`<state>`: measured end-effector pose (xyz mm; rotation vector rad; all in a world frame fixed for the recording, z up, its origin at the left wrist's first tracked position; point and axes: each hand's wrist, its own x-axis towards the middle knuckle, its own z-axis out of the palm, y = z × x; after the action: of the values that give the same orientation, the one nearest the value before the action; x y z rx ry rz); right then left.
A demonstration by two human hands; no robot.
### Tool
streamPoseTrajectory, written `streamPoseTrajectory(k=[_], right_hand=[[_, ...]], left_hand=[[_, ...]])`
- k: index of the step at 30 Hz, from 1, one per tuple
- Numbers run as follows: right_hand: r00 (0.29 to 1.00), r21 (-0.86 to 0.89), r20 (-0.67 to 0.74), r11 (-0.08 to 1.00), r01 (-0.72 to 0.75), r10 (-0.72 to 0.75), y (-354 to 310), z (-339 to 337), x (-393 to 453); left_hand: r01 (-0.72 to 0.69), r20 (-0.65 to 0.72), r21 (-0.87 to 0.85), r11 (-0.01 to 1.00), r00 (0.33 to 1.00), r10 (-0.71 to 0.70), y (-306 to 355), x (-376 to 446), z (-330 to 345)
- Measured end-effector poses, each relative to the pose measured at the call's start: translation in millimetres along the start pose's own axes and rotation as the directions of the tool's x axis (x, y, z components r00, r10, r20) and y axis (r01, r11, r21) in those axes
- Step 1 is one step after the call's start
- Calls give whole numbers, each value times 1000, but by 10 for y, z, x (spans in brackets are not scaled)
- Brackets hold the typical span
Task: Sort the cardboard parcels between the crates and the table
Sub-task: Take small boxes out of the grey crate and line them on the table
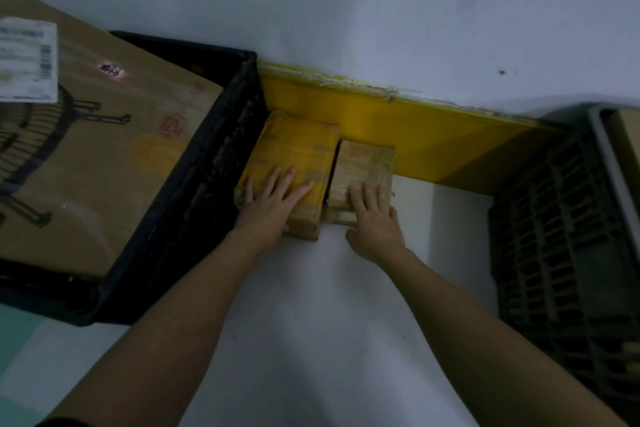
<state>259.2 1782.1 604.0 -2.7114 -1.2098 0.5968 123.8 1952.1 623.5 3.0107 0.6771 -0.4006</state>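
Note:
Two small taped cardboard parcels lie side by side on the white surface [311,305] between two crates. The yellow-taped parcel [298,146] is on the left; my left hand [273,204] rests flat on its near end, fingers spread. The brown parcel [367,159] wrapped in clear tape sits to its right, touching it; my right hand [375,222] lies flat on its near edge, thumb out to the side. Neither hand is closed around a parcel. A black crate [221,156] on the left holds a large cardboard box [104,149] with a white label.
A dark grey slatted crate [554,236] stands at the right, with a cardboard box [628,149] partly visible inside. A yellow strip [433,135] runs along the base of the white wall [346,3] just behind the parcels.

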Motion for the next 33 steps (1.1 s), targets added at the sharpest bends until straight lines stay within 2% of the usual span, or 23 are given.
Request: streamPoseTrajectory(k=[3,5,7,11,16,26,33], right_hand=[[999,21,53,1000,-8,7,-27,-187,-6],[1000,14,20,1000,-16,16,-56,-332,-40],[1000,16,-22,1000,-17,17,-96,-478,-97],[1000,79,4,997,-23,23,-180,-747,-278],[997,81,-74,997,-2,8,-269,-1139,-602],[975,83,-224,997,4,15,-399,-1790,-1555],[982,158,-182,987,-20,49,-345,-1680,-2314]], left_hand=[[11,91,-16,1000,996,-9,66,-58,-191],[21,105,-39,999,994,-17,118,-117,-333],[40,70,-107,993,997,-33,159,-194,-474],[60,-9,-229,972,998,-64,227,-367,-799],[87,-73,-266,960,991,-110,293,-684,-1302],[-102,-256,-307,946,966,21,549,-1578,-1980],[-277,-273,-242,930,939,209,882,-1960,-1858]])
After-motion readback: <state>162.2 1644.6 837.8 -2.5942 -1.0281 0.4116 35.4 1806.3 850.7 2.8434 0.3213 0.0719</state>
